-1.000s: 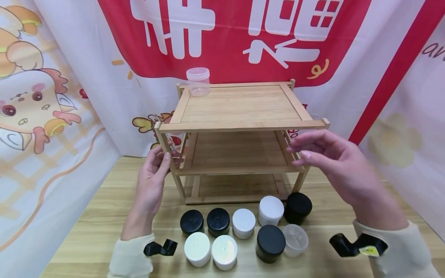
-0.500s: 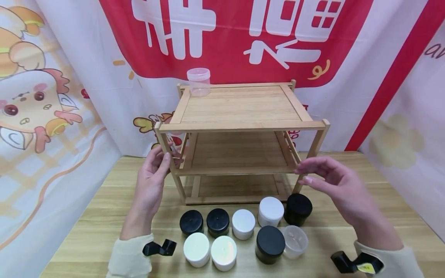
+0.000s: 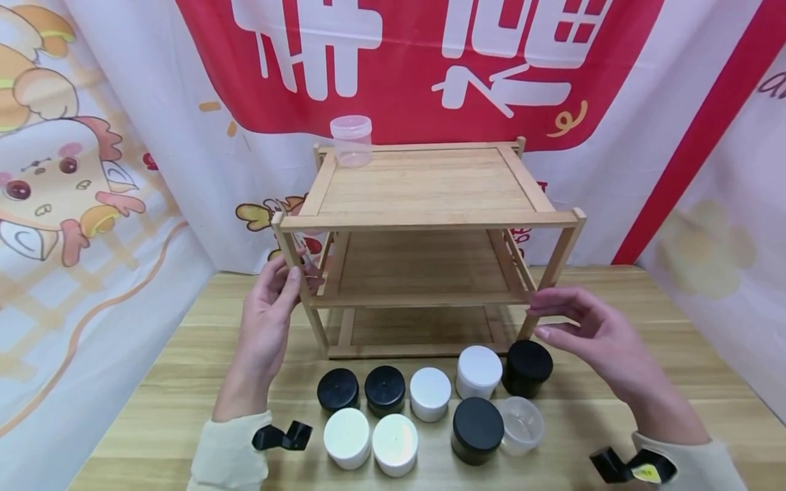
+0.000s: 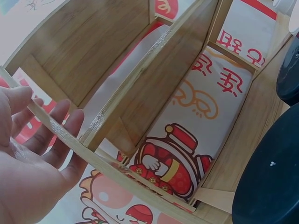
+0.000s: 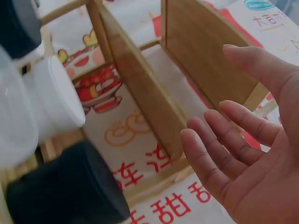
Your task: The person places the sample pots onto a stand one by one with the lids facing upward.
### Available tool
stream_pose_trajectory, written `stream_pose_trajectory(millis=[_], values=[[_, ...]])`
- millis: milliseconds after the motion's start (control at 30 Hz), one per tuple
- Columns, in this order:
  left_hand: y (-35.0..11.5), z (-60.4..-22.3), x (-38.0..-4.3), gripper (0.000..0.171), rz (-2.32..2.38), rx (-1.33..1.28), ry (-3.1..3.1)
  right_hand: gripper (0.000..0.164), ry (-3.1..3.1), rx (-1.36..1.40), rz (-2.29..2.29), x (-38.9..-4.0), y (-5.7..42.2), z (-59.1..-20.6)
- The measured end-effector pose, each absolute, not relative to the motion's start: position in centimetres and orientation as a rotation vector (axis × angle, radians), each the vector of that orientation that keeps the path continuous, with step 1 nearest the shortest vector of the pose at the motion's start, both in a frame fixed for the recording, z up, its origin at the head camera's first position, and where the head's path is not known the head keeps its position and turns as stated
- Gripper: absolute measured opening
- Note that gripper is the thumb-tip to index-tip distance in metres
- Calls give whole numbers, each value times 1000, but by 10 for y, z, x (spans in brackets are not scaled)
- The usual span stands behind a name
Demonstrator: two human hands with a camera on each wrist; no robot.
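A three-tier wooden shelf stands on the table in the head view. My left hand holds its front left post, thumb on the near side and fingers behind. Beside the front right post, my right hand has its fingers loosely bent and holds nothing; whether a fingertip touches the post is unclear. A clear lidded jar sits on the top tier at the back left. In front of the shelf are several black jars, several white jars and a clear jar.
Printed cloth hangs behind and at both sides of the shelf. The wooden table extends left and right of the jars. One black jar stands close to the right front foot, near my right hand.
My right hand has come down from beside the upper part of the right post to about the middle tier's height. My left hand stays on the left post. The jars have not moved.
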State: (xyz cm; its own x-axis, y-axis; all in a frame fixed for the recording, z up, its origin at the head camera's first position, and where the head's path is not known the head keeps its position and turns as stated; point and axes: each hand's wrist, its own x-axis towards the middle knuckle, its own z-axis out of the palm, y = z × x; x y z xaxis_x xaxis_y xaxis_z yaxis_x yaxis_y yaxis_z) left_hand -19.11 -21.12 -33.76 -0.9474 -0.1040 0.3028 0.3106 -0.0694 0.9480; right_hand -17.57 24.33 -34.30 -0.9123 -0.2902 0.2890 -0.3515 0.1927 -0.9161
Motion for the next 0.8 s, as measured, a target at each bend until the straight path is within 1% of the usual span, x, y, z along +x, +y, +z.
stream_pose_trajectory(millis=[200, 333, 433, 567, 800], values=[[-208, -337, -190, 42, -2097, -183, -1919, 50, -2472, 654, 1645, -179, 250, -351], [-208, -337, -190, 45, -2110, -184, -1899, 48, -2519, 642, 1522, -182, 254, -356], [-208, -337, -190, 46, -2113, -192, -1894, 43, -2538, 625, 1494, -183, 255, -358], [-208, -338, -190, 43, -2108, -195, -1903, 40, -2590, 584, 1502, -185, 258, -363], [-209, -339, -191, 42, -2107, -213, -1895, 43, -2699, 545, 1476, -189, 263, -374]])
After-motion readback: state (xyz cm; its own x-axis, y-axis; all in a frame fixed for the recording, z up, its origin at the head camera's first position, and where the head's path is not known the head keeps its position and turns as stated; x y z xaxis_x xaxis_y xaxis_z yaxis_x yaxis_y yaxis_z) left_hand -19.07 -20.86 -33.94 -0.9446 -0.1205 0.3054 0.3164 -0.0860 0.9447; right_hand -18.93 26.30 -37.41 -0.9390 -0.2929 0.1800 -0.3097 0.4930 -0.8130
